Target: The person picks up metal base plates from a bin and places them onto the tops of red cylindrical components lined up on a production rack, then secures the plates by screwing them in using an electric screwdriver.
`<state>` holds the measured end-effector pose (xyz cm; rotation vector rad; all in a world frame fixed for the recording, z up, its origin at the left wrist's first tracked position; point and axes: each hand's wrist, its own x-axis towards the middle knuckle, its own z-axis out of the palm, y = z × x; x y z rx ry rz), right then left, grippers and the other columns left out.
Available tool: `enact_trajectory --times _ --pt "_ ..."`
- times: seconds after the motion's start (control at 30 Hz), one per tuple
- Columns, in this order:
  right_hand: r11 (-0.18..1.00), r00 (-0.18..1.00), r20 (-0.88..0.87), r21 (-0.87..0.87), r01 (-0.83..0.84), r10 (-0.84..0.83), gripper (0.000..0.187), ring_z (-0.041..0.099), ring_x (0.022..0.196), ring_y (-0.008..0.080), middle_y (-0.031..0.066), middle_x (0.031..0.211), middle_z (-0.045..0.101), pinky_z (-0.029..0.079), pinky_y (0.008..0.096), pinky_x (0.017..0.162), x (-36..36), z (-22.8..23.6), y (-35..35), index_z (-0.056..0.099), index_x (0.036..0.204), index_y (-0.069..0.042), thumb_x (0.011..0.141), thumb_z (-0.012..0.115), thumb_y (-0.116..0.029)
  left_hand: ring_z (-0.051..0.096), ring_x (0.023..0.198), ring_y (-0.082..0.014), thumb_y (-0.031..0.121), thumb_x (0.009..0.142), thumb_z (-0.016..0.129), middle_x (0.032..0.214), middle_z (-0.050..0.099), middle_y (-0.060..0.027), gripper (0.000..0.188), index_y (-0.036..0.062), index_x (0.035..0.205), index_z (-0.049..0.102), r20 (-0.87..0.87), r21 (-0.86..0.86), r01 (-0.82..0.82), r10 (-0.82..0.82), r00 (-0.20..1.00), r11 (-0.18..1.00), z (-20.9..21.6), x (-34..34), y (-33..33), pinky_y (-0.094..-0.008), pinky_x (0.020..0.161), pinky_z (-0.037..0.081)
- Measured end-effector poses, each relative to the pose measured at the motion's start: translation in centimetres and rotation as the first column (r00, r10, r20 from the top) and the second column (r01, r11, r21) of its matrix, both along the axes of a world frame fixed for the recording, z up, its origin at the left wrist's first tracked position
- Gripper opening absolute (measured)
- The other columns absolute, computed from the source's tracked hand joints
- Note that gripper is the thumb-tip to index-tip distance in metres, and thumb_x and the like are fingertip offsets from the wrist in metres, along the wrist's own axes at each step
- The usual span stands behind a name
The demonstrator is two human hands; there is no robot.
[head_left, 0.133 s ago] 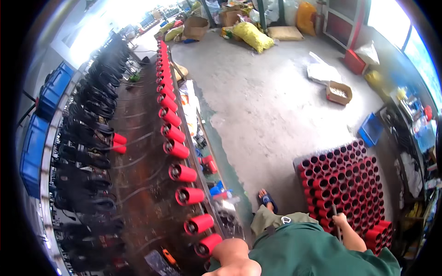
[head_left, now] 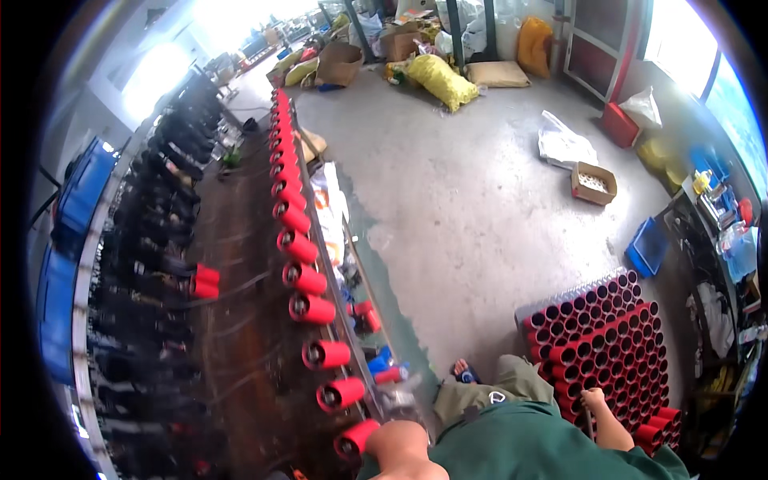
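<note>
My right hand (head_left: 592,398) is closed around a thin grey rod (head_left: 590,422), beside a big stack of red tubes (head_left: 608,352) on my right. The dark open ends of these tubes face up toward me. On my left, my left arm reaches to the bench edge, and my left hand (head_left: 398,442) is nearest a red cylinder (head_left: 356,438) at the near end of a long row. Its fingers are hidden, so whether it grips the cylinder cannot be told. More red cylinders (head_left: 341,394) lie along the bench edge, with dark fittings in their ends.
The brown bench (head_left: 240,352) carries thin cables, two red cylinders (head_left: 204,282) and a bank of black cables (head_left: 152,320). Blue bins (head_left: 60,296) stand beyond. On the floor are a blue crate (head_left: 646,248), a cardboard box (head_left: 593,184) and a yellow sack (head_left: 442,82).
The whole view has tilted, so the scene sits lower in the picture. Less of the rod shows above my right hand. An orange-handled tool on the bench has slipped almost out of view.
</note>
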<state>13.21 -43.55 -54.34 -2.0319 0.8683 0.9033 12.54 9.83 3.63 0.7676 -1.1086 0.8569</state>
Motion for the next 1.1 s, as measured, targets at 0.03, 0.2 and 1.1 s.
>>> enact_trajectory --times 0.03,0.2,1.1 --pt "1.0 1.0 0.01 -0.007 0.004 -0.004 0.021 0.062 0.056 0.018 0.0108 0.079 0.07 0.046 0.0322 0.045 4.1 0.0 1.6 0.069 0.102 0.002 0.092 0.067 -0.016 0.061 0.056 -0.0216 0.006 0.1 0.065 0.055 0.055 -0.008 0.047 0.0052 0.054 0.055 0.027 0.01 0.01 -0.01 1.0 1.0 0.3 3.0 2.0 -0.0368 0.097 0.061" --pt "0.994 0.994 -0.057 0.06 0.092 -0.088 0.019 0.059 0.056 0.0179 0.0112 0.083 0.069 0.044 0.0337 0.045 14.6 -1.1 10.5 0.067 0.104 0.001 0.098 0.066 -0.017 0.061 0.055 -0.0215 0.004 0.099 0.065 0.055 0.055 -0.0081 0.045 0.0043 0.055 0.055 -0.053 0.002 -0.021 0.021 0.998 1.0 -1.6 17.8 11.1 -0.0366 0.095 0.062" --pt "0.931 0.913 0.199 0.013 -0.365 0.356 0.03 0.068 0.063 0.0192 0.0117 0.084 0.075 0.053 0.0352 0.053 108.8 -0.1 77.3 0.072 0.102 0.001 0.095 0.066 -0.027 0.054 0.046 -0.0175 -0.01 0.086 0.065 0.05 0.053 -0.0047 0.042 0.0067 0.049 0.053 0.071 -0.072 -0.205 0.21 0.975 0.976 1.7 93.5 67.6 -0.0316 0.072 0.061"
